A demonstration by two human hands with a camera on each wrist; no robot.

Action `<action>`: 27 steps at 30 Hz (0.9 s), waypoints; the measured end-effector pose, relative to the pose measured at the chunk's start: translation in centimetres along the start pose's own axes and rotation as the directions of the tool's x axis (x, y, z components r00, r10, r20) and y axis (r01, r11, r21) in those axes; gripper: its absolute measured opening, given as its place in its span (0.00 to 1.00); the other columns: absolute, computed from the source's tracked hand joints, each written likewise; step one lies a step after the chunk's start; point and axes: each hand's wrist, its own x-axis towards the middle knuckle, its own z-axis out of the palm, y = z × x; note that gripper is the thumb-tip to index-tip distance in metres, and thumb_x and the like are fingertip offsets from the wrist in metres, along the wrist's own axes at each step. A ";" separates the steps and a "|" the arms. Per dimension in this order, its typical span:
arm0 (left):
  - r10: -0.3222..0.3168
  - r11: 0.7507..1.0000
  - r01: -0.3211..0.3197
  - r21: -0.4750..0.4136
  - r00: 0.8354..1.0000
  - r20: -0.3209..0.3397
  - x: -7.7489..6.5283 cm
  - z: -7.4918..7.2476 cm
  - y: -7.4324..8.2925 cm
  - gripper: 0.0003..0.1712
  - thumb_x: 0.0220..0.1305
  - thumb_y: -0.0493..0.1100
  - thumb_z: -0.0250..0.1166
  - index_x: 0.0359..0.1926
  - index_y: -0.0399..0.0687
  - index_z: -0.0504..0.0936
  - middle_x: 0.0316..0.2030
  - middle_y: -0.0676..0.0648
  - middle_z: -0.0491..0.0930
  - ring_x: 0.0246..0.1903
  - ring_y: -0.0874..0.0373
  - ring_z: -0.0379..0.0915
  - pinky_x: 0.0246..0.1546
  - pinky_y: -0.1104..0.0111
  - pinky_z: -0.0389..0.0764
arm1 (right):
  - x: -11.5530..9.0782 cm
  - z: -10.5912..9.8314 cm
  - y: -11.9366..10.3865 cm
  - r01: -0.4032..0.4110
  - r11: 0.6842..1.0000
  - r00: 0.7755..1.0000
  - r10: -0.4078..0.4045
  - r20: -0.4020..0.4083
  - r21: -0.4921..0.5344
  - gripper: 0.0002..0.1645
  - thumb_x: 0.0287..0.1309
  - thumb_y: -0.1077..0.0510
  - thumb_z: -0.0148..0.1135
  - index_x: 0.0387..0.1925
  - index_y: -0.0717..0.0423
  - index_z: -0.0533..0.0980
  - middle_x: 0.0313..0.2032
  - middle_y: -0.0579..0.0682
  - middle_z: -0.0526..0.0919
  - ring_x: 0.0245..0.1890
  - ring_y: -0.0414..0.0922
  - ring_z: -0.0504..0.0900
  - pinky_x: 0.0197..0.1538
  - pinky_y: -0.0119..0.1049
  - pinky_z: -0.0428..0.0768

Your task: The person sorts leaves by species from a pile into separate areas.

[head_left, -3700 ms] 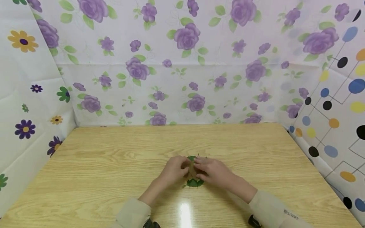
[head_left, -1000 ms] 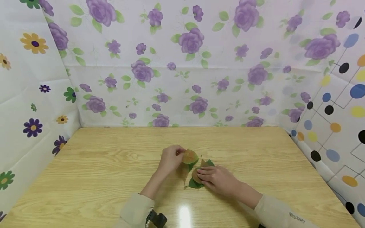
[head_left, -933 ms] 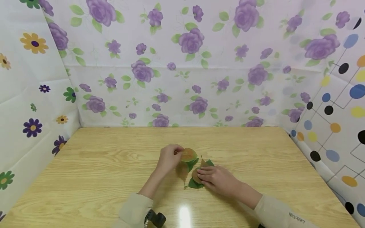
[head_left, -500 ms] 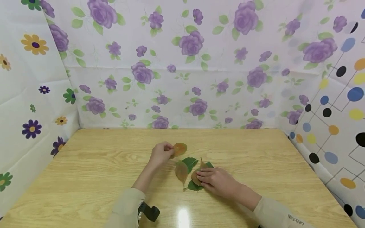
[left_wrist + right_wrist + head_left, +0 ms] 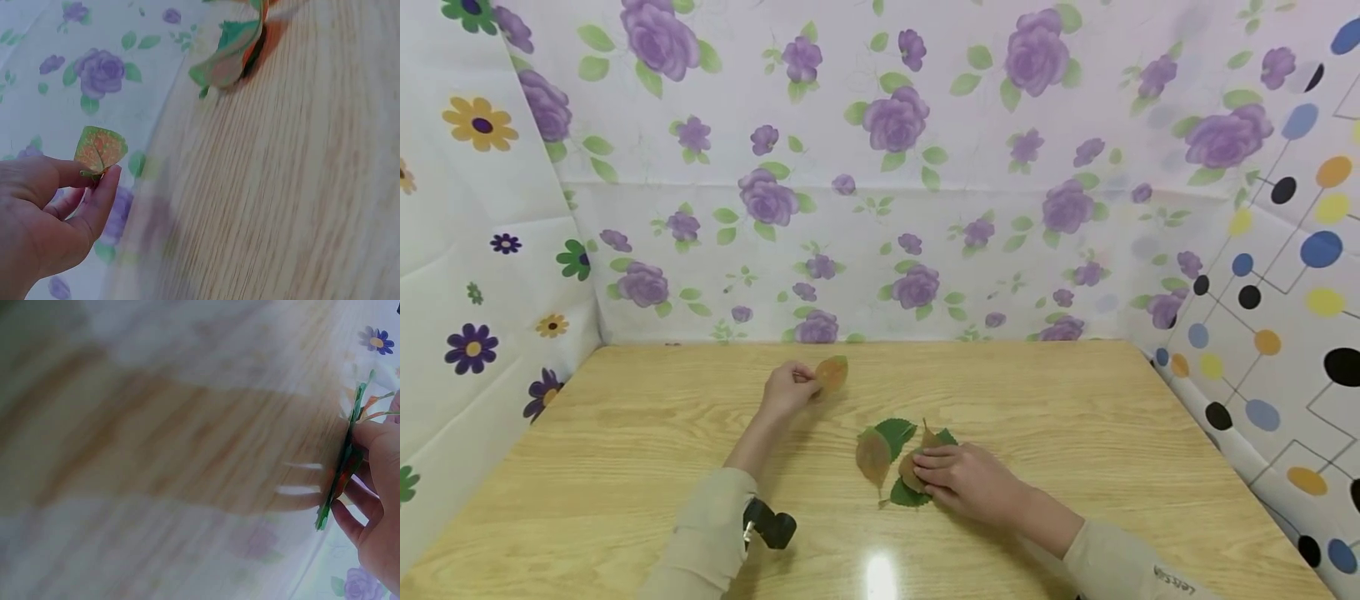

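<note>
My left hand (image 5: 786, 392) pinches a single orange-and-green leaf (image 5: 832, 373) between thumb and fingers, raised above the far left part of the table. In the left wrist view that leaf (image 5: 100, 149) stands up from the fingertips, its veined side showing. My right hand (image 5: 973, 483) rests its fingers on a brownish leaf (image 5: 910, 472), which overlaps a dark green leaf (image 5: 908, 493). Part of this small cluster is hidden beneath the fingers. Just left of it lie a reddish-brown leaf (image 5: 872, 457), stem toward me, and a toothed green leaf (image 5: 897, 435).
The wood-grain table (image 5: 662, 417) meets a rose-patterned cloth (image 5: 850, 250) at the back. Cloths with daisies (image 5: 471, 275) and coloured dots (image 5: 1262, 292) stand at the left and right sides. A black wrist camera (image 5: 771, 527) is strapped on the left wrist.
My left hand has drawn the orange-and-green leaf off the cluster and carried it left and away from me. This uncovers the reddish-brown and green leaves. The right hand stays on its leaves.
</note>
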 end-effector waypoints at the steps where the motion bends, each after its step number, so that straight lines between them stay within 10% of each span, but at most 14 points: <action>1: 0.001 1.000 -0.001 0.018 1.000 -0.006 0.2 -0.3 -0.2 0.11 0.66 0.31 0.59 0.48 0.31 0.72 0.43 0.37 0.73 0.42 0.48 0.75 0.48 0.60 0.80 | 0.0 0.0 0.0 0.000 1.000 1.000 0.000 0.001 0.002 0.17 0.55 0.61 0.68 0.47 0.62 0.82 0.49 0.56 0.83 0.49 0.50 0.82 0.49 0.40 0.81; 13: -0.072 0.997 0.072 0.011 0.997 -0.025 1.2 -4.7 -2.5 0.16 0.69 0.33 0.56 0.53 0.25 0.71 0.48 0.31 0.74 0.41 0.48 0.78 0.42 0.66 0.82 | 0.1 -0.1 -0.3 0.003 1.000 1.000 -0.003 -0.010 0.014 0.16 0.55 0.62 0.68 0.46 0.63 0.83 0.48 0.56 0.83 0.48 0.50 0.82 0.49 0.39 0.81; 27: -0.016 0.964 0.031 0.265 0.998 -0.060 1.8 -8.5 -4.7 0.13 0.64 0.33 0.59 0.44 0.24 0.77 0.32 0.39 0.81 0.25 0.60 0.76 0.26 0.73 0.78 | 0.1 0.0 0.1 -0.136 0.975 0.991 0.132 0.033 0.175 0.14 0.60 0.60 0.65 0.47 0.62 0.83 0.50 0.56 0.82 0.51 0.52 0.81 0.51 0.43 0.80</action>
